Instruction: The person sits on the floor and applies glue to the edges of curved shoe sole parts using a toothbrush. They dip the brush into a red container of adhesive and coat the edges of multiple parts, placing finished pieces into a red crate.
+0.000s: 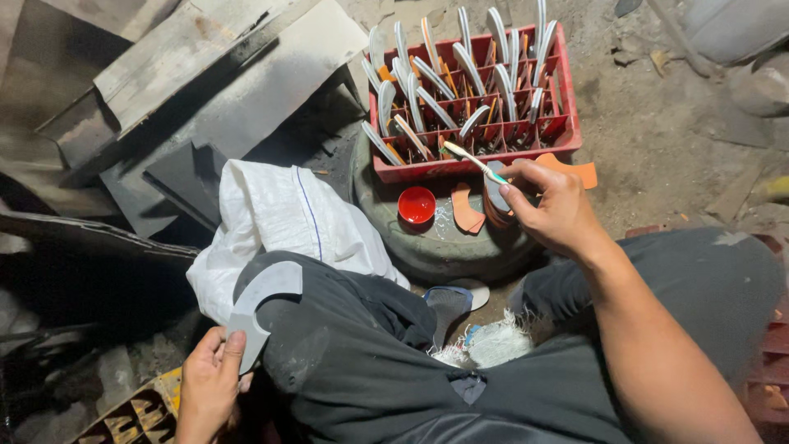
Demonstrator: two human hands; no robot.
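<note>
Dusty ground with scrap boards surrounded a red crate (567, 123) resting on a tyre (444, 247), already packed with many upright finished blades. One remained in work: the left hand (209, 382) pinched a bare grey curved blade blank (261, 308) on the lap; the right hand (555, 205) gripped a thin brush (475, 161) near a red cap (417, 205).

**One head-worn view, looking steeply down**

A single camera sits on the person's head and faces down and forward over the lap. It is close: the left hand (209, 382) fills the lower left corner, the right hand (552, 205) reaches forward at centre right. Beyond the right hand's grip, the red crate (567, 123) nears the top edge. No second view overlaps it.
</note>
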